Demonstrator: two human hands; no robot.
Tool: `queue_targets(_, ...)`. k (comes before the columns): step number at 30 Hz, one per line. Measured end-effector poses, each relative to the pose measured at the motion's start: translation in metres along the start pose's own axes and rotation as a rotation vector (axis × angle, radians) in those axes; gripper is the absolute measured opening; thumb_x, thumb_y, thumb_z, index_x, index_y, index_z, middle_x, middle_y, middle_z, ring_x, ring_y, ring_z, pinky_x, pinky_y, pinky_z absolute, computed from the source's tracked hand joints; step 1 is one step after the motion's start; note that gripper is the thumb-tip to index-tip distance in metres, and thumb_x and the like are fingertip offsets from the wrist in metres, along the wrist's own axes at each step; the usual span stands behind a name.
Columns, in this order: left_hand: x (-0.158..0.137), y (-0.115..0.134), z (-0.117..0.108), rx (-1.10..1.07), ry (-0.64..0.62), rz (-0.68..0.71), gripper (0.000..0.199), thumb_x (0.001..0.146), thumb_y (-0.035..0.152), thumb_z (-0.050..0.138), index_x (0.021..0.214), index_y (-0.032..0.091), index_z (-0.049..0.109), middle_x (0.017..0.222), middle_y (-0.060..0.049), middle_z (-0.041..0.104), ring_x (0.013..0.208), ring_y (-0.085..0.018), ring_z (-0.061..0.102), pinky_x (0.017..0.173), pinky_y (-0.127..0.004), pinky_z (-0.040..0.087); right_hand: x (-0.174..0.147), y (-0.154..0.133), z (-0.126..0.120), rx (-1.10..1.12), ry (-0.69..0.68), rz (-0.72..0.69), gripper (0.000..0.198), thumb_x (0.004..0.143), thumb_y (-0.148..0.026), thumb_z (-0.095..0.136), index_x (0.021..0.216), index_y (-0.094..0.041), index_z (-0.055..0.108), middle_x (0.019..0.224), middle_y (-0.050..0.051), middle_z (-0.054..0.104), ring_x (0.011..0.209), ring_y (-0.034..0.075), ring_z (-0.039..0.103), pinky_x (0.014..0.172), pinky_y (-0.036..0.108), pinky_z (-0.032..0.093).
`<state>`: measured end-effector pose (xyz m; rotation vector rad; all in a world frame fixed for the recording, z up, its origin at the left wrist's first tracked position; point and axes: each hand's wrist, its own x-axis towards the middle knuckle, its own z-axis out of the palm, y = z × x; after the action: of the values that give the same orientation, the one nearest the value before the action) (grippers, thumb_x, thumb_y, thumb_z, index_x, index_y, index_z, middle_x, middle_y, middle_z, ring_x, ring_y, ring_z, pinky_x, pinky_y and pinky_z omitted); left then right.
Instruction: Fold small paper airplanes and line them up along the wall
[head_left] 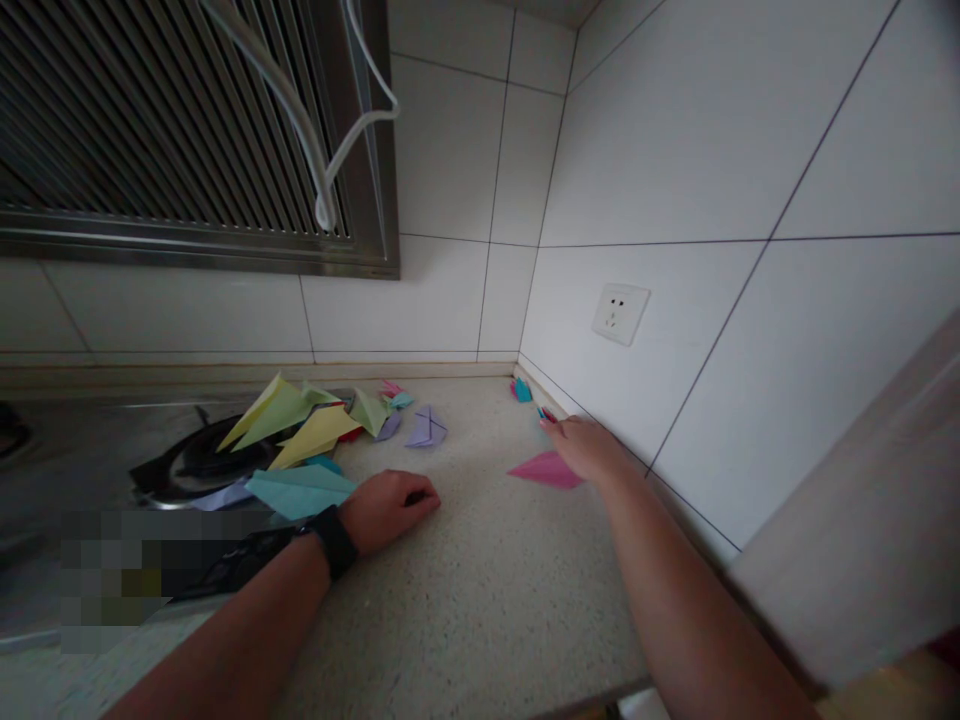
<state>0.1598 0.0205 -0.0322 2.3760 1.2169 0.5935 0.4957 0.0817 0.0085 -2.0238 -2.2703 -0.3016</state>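
Observation:
My right hand reaches toward the side wall, fingertips pinched at a small red and blue folded paper piece. Just beneath that hand lies a pink paper plane on the counter. Another small folded paper, blue and pink, sits in the corner beyond. My left hand rests on the counter, loosely curled, with nothing visible in it. Beside its wrist is a light blue paper plane. A purple folded paper lies farther back. Yellow and green paper planes are heaped to the left.
A gas stove is on the left, partly under the paper planes. Above it hangs a range hood with a dangling white cable. The tiled right wall carries a socket. The speckled counter runs toward me.

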Motion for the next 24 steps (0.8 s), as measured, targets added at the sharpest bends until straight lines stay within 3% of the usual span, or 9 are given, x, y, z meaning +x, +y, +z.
queue_targets(13,0.0,0.0,-0.001,0.012,-0.006,0.013,0.03,0.088,0.041,0.047,0.088,0.023,0.072,0.079,-0.002,0.069,0.069,-0.016,0.059,0.062,-0.025,0.037,0.002,0.007,-0.005,0.103,0.12,0.082,0.071,0.098,-0.046,0.005,0.106,-0.012,0.067,0.104,0.019,0.069,0.094,0.027,0.064,0.08,0.035,0.042)
queue_targets(19,0.0,0.002,-0.001,0.031,-0.016,-0.009,0.033,0.088,0.044,0.047,0.089,0.022,0.072,0.08,-0.003,0.069,0.07,-0.016,0.059,0.062,-0.025,0.038,-0.002,-0.006,-0.004,0.082,-0.086,-0.051,0.065,0.095,-0.056,0.017,0.106,-0.019,0.07,0.112,0.014,0.068,0.105,0.027,0.06,0.089,0.035,0.039)
queue_targets(24,-0.001,0.005,-0.003,0.062,-0.054,-0.026,0.034,0.09,0.045,0.045,0.091,0.023,0.071,0.082,-0.002,0.069,0.072,-0.016,0.059,0.067,-0.025,0.04,-0.001,-0.014,-0.003,-0.043,-0.234,-0.033,0.057,0.096,-0.049,0.022,0.112,-0.021,0.068,0.12,0.012,0.065,0.111,0.03,0.057,0.094,0.041,0.036)
